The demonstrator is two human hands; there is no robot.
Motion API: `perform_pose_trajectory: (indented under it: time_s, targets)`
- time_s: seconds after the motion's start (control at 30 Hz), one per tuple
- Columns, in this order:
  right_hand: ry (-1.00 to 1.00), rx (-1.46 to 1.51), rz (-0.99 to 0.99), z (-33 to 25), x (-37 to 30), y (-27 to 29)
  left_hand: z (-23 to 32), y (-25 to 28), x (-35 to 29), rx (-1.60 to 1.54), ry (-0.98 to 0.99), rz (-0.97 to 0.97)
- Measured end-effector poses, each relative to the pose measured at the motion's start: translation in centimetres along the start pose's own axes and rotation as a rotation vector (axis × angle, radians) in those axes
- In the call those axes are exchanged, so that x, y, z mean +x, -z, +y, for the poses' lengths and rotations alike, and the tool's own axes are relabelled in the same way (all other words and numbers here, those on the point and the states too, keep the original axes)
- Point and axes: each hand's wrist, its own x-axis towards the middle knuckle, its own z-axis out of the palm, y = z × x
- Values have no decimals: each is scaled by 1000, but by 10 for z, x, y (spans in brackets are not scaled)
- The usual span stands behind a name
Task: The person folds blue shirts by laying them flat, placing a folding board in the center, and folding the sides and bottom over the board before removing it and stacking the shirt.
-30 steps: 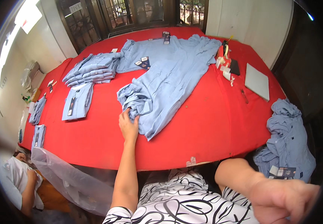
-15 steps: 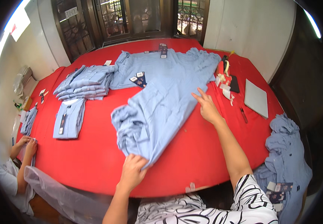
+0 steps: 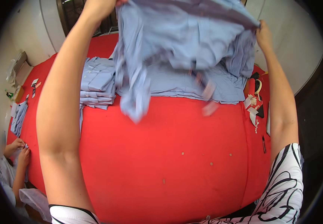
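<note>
my left hand clamped on blue shirt | my right hand pinching its other edge | shirt lifted, blurred, above red table | folded shirt stack on table behind | another person's hands far left

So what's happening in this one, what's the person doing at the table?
The person has a light blue shirt lifted up over the red table, the left hand gripping one side and the right hand the other. The shirt hangs loose and blurred. A stack of folded blue shirts sits on the table behind it. Another person's hands work at the left edge.
</note>
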Motion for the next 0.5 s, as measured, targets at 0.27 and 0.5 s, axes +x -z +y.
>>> perform_pose_trajectory:
  time_s: [0.27, 0.5]
  targets:
    - [-175, 11, -113, -13, -107, -28, -114, -26, -55, 101, 84, -338]
    - [-104, 97, -663, -10, -307, -51, -183, -81, -225, 758, 230, -624]
